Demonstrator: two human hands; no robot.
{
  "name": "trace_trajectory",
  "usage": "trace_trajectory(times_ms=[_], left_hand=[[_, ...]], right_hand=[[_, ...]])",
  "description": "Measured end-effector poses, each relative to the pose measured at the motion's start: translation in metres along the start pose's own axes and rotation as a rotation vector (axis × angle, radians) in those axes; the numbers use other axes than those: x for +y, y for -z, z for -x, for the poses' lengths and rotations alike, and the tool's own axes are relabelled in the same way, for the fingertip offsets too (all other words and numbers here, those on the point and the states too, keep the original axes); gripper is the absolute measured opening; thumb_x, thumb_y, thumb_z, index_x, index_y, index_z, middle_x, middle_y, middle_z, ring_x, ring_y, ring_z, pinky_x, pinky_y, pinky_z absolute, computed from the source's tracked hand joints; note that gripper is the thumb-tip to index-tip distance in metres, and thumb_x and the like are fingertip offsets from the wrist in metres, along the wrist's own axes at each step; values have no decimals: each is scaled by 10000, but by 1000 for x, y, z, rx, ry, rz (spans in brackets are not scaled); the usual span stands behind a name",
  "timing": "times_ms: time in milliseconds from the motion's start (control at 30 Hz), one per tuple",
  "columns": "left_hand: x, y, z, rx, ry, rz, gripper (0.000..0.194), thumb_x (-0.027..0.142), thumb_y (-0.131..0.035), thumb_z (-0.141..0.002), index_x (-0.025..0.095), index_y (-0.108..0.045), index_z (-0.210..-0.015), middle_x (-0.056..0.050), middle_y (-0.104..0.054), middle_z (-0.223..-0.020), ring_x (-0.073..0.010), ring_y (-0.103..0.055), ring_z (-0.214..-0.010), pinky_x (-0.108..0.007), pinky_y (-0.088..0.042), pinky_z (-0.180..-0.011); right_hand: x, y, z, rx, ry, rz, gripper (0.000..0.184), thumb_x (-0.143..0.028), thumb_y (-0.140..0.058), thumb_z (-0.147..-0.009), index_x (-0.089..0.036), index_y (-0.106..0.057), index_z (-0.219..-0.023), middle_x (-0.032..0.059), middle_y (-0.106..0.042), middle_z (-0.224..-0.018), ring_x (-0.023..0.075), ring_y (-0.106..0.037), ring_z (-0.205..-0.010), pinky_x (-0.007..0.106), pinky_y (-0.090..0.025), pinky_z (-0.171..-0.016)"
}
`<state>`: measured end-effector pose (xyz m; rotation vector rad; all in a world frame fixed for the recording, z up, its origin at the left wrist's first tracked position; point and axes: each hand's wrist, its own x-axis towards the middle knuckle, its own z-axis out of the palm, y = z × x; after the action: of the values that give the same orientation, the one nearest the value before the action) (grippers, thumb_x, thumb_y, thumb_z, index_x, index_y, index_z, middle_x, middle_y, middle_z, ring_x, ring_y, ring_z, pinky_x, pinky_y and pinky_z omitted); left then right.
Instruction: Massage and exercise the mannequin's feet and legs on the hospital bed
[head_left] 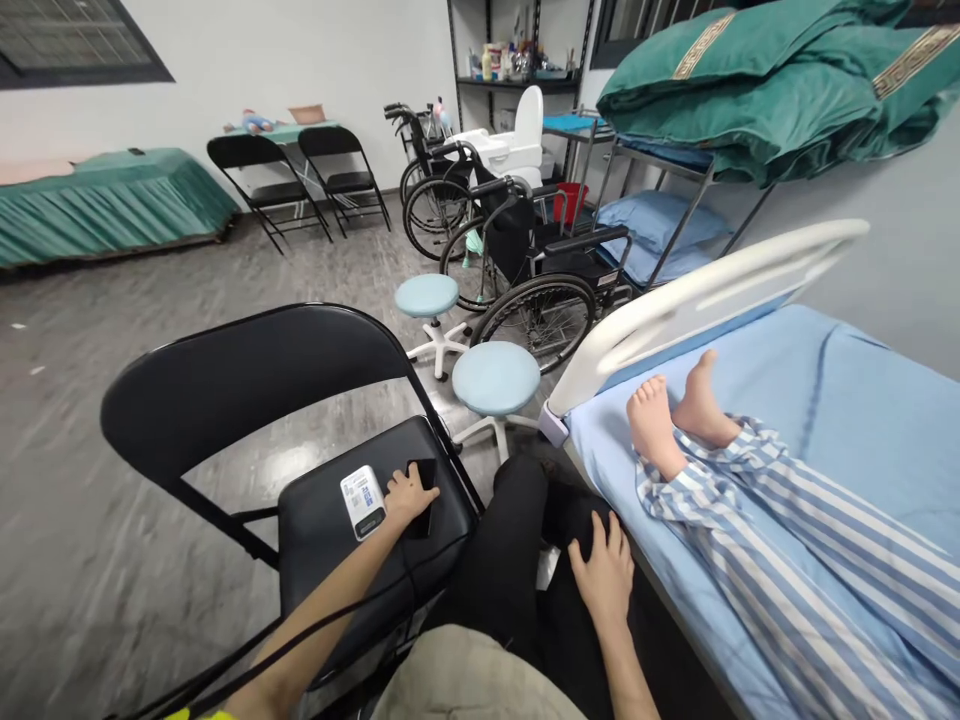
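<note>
My left hand (409, 496) reaches over the seat of a black folding chair (322, 500), its fingers spread across a dark smartphone (421, 522). The phone lies flat and is partly hidden under the hand. Just left of my fingers is a white, rounded device (362, 502) with blue print and a dark panel at its lower end. My right hand (604, 572) rests palm down on my thigh in black trousers, fingers apart and holding nothing. Between my legs a small white piece (548, 568) shows; I cannot make out what it is.
On the right, a bed (840, 370) with a pale footboard (712, 290) bears bare feet and striped trouser legs (795, 520). Ahead stand two round stools (495, 378) and several wheelchairs (540, 290). Black cables (337, 618) cross my left forearm.
</note>
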<state>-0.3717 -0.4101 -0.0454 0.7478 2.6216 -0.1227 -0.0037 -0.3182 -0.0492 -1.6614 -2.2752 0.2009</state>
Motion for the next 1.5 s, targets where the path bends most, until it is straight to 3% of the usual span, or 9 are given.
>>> trace_trajectory(times_ms=[133,300,600,1000,1500], left_hand=[[-2,0,2,11,-9,65,778,494,-596,-814,171,-356,-1480,-291,-404,-1401,-415,-475,-1243,-478,-428,-938],[-5,1,13,19,-8,84,863,497,-551,-835,42,-247,-1503,-275,-425,-1375,-397,-460,-1274,-463,-431,-970],[-10,5,16,-101,17,56,1098,534,-683,-731,-50,-165,-1503,-322,-426,-1372,-404,-474,-1292,-421,-395,-1033],[-19,1,6,-132,39,315,929,624,-722,-595,235,-359,-1356,-288,-451,-1403,-442,-546,-1237,-504,-446,-954],[-1,-9,0,-18,7,131,849,596,-625,-708,194,-390,-1417,-337,-485,-1375,-487,-559,-1207,-565,-406,-933]], right_hand=[[2,1,1,2,-2,-22,591,-433,-403,-891,-110,-547,-1364,220,-442,-1457,452,-475,-1259,572,-479,-901],[4,2,0,15,15,-22,600,-449,-390,-890,-103,-556,-1351,234,-458,-1439,460,-495,-1227,577,-482,-870],[4,3,-3,20,26,-20,602,-460,-383,-889,-104,-562,-1340,239,-476,-1415,455,-508,-1210,566,-486,-843],[3,2,0,16,-5,-16,569,-432,-400,-885,-130,-555,-1341,211,-468,-1438,434,-498,-1242,549,-489,-883],[-3,9,0,-46,-37,71,541,-382,-390,-909,-130,-547,-1361,178,-437,-1477,351,-444,-1284,479,-461,-953]])
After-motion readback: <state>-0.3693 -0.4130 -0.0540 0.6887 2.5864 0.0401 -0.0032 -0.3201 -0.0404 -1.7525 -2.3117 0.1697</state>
